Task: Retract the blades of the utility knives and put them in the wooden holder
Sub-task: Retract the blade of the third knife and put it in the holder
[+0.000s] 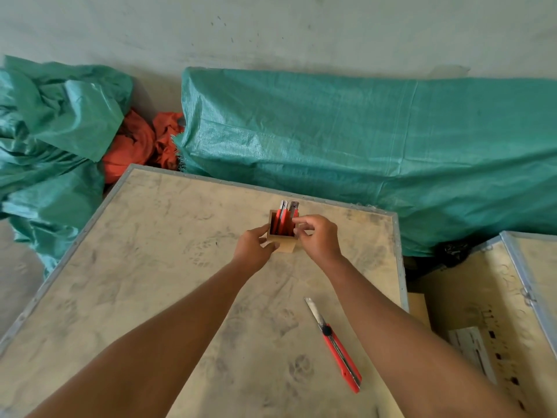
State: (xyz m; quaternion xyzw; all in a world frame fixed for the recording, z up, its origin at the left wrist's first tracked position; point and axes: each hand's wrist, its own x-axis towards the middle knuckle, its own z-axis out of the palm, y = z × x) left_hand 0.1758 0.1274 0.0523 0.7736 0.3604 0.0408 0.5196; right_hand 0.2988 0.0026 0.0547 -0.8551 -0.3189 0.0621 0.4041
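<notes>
A small square wooden holder [284, 245] stands on the far middle of the plywood crate top [150, 267]. Two red utility knives [284, 217] stand upright inside it, metal ends up. My left hand [254, 244] grips the holder's left side. My right hand [318, 236] sits at the holder's right rim, fingers curled, index finger touching the right-hand knife. A third red utility knife [336, 345] lies flat on the crate near my right forearm, its blade extended and pointing away from me.
Green tarpaulin bundles [361, 140] and orange fabric [135, 143] lie beyond the crate's far edge. A second crate [494, 297] with a metal-edged lid stands at the right, with a gap between the two. The crate's metal rim [399, 260] marks its right edge.
</notes>
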